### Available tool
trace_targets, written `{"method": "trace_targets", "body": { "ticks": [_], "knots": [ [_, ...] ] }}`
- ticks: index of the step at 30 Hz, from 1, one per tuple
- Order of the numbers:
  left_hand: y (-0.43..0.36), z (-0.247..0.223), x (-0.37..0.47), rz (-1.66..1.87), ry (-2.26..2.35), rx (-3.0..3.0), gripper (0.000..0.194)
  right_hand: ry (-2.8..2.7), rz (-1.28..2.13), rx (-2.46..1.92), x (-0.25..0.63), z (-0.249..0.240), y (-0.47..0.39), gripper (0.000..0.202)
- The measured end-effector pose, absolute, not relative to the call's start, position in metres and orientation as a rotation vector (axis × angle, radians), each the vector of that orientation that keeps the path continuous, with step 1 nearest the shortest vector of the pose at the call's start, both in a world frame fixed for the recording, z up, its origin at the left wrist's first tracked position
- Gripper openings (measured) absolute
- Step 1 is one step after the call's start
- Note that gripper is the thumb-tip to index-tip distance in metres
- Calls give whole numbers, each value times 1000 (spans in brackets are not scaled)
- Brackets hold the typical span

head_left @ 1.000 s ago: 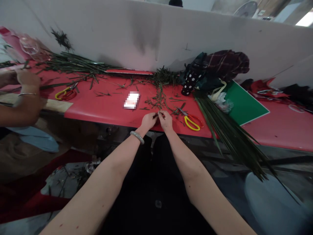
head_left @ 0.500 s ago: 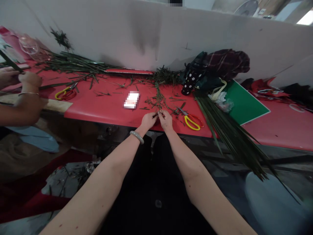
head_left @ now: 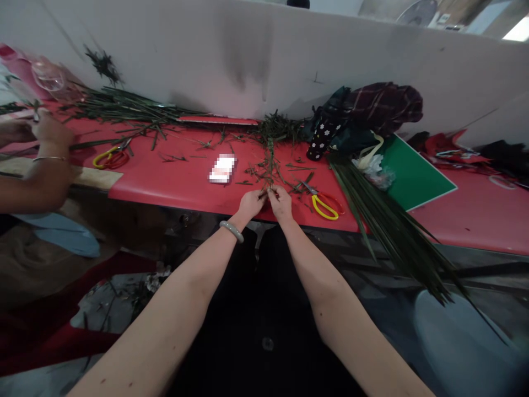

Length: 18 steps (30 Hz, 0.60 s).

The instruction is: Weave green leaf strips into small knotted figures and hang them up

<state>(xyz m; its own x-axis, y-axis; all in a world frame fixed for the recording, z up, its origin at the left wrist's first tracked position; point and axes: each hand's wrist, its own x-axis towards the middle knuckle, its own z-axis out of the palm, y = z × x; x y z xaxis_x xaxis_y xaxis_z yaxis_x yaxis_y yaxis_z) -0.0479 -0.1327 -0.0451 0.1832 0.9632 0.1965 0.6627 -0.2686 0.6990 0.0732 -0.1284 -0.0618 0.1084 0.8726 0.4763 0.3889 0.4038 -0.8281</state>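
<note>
Bare left hand (head_left: 251,204), bare right hand (head_left: 281,204), and there on the left wrist, a thick, smooth, rounded bangle (head_left: 232,231) in pale grey-green! Forearms uncovered, dotted with tiny spots (head_left: 130,384); black clothing (head_left: 243,336) below, carrying one small, faint round patch (head_left: 268,343), too blurred to identify.

The fingers of the left hand (head_left: 252,204) and right hand (head_left: 281,203) hide the near end of a green strip (head_left: 271,157), its details too small to tell. The phone (head_left: 222,169) is blurred into blocks. The left edge cuts off a co-worker (head_left: 39,187); the top edge crops a dark shape (head_left: 298,3) and, far right, a fan (head_left: 417,13).
</note>
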Motion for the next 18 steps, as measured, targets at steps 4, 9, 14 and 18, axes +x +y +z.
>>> {"method": "trace_targets", "body": {
  "ticks": [4, 9, 14, 18],
  "knots": [
    [-133, -44, -48, 847, 1528, 2019, 31, -1476, 528, -1202, 73, -62, -128, 31],
    [-133, -42, -48, 859, 1509, 1952, 32, -1508, 509, -1181, 74, -61, -129, 29],
    [-133, -41, -48, 865, 1498, 1973, 31, -1493, 534, -1201, 74, -59, -130, 28],
    [-132, -43, -48, 876, 1504, 1967, 35, -1494, 531, -1198, 74, -59, -130, 28]
  ]
}}
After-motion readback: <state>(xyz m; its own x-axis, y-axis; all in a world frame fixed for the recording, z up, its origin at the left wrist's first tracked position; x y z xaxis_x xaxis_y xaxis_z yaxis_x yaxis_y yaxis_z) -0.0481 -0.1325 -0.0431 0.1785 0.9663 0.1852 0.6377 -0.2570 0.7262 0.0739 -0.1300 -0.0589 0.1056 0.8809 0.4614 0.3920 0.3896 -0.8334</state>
